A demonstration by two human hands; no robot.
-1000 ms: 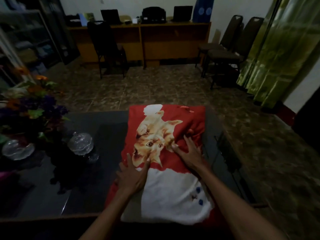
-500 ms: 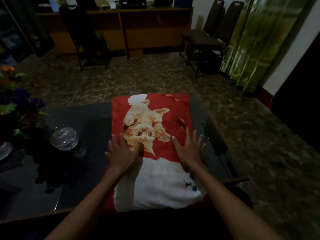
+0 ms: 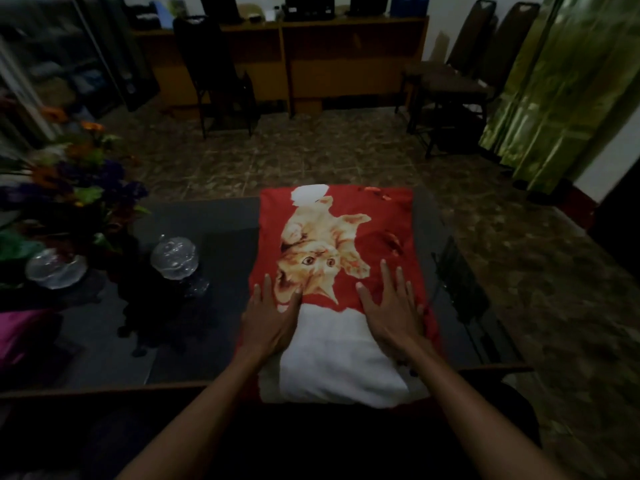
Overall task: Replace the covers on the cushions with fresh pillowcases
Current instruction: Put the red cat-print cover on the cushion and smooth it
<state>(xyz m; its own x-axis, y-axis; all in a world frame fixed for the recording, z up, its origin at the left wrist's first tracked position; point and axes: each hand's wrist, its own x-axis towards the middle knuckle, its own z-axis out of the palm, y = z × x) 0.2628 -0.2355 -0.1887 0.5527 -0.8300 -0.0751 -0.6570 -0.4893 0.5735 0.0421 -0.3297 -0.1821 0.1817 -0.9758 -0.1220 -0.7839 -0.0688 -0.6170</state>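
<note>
Red kitten-print cushion (image 3: pixel 349 216) flat on dark worktop (image 3: pixel 194 220), long axis running away from person, kitten upside-down. Left hand (image 3: pixel 268 322) and right hand (image 3: pixel 393 315) pressing it, fingers straight, gripping nothing.

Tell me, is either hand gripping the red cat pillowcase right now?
No: the left hand and the right hand both lie flat with straight fingers on the red cat pillowcase.

A: Room dim overall; the curtain (image 3: pixel 554 88) at upper right is the brightest area.
B: Wide-angle bending at edges. Glass tabletop (image 3: pixel 194 334) nearly black; corners soft, murky.
</note>
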